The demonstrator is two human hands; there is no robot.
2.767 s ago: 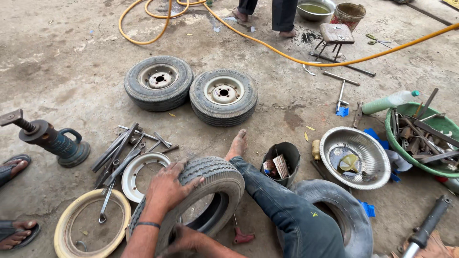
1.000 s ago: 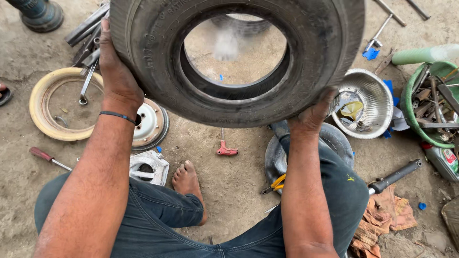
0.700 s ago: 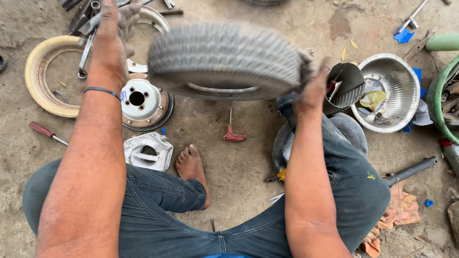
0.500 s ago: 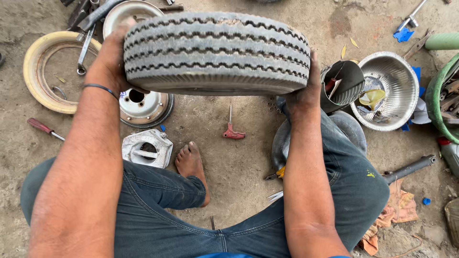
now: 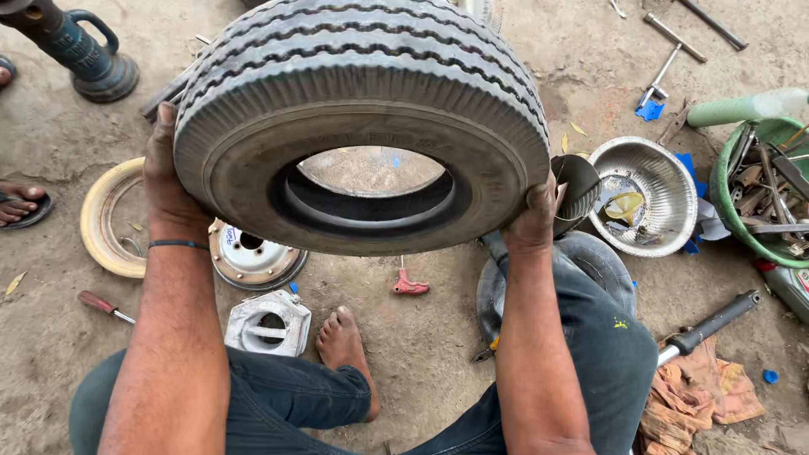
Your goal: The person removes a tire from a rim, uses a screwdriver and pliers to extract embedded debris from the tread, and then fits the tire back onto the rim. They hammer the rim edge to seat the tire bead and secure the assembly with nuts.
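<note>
Head camera, looking down at a seated person's lap and a dirt workshop floor. Both bare hands hold a grey ribbed tyre [image 5: 362, 118] up off the ground, tilted so its round opening faces the camera. The left hand [image 5: 168, 181] is wrapped tight over the tyre's left edge; the right hand [image 5: 533, 221] grips the lower right edge.

Below the tyre, near the person's bare foot [image 5: 345, 345], lies a patch of bare dirt with only a small red-handled tool [image 5: 409, 285]. Left of that sit a silver wheel hub [image 5: 253, 259], a cream-coloured rim [image 5: 109, 221] and a pale metal casting [image 5: 268, 322], close together. To the right a steel bowl [image 5: 645, 198] stands just beside a black tyre [image 5: 590, 265] that touches the right knee. Further right is a green basket [image 5: 758, 190] of tools. At far left stands a blue jack [image 5: 80, 50].
</note>
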